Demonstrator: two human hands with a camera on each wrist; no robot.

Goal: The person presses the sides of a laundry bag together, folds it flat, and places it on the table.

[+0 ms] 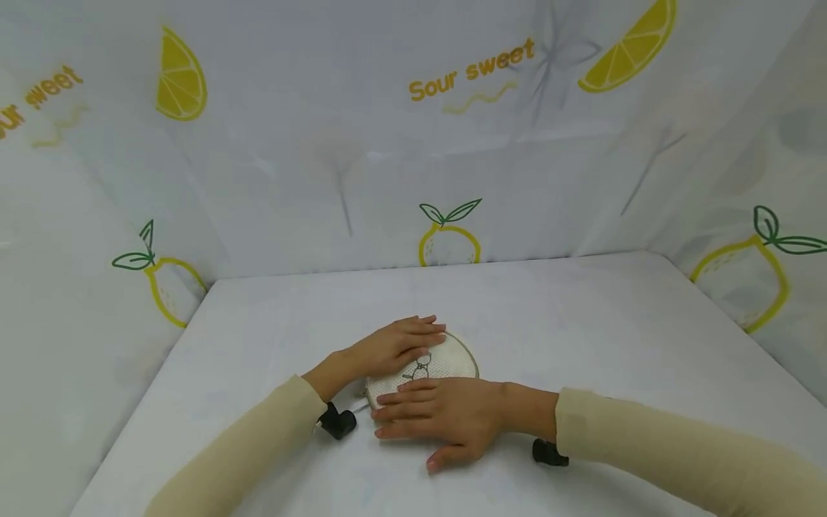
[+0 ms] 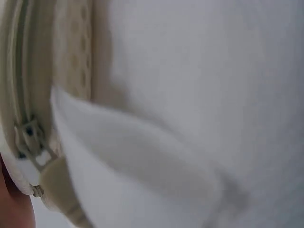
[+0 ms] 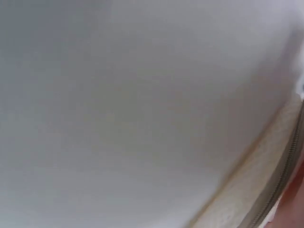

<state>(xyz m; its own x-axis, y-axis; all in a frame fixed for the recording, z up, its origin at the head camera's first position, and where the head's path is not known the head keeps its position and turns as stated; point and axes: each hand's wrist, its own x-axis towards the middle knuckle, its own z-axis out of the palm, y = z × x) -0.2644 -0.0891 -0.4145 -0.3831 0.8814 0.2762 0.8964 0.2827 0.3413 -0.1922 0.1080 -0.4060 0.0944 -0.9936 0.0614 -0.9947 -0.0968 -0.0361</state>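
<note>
A round, off-white mesh zip pouch (image 1: 455, 359) with a dark line drawing on top lies on the white table. My left hand (image 1: 399, 346) rests on its far left part with the fingers extended. Across the near side lies my right hand (image 1: 446, 415), palm down, fingers straight and thumb apart. Both hands cover much of the pouch. In the left wrist view a zipper slider (image 2: 31, 135) with a beige pull sits on the pouch's side, and a white fabric tag (image 2: 133, 142) sticks out next to it. The closed zipper teeth (image 3: 284, 171) run along the side in the right wrist view.
White cloth covers the table (image 1: 549, 323). A white curtain (image 1: 291, 179) printed with lemons and lettering hangs behind and at both sides. Black wrist cameras (image 1: 339, 421) sit under both forearms, close above the tabletop.
</note>
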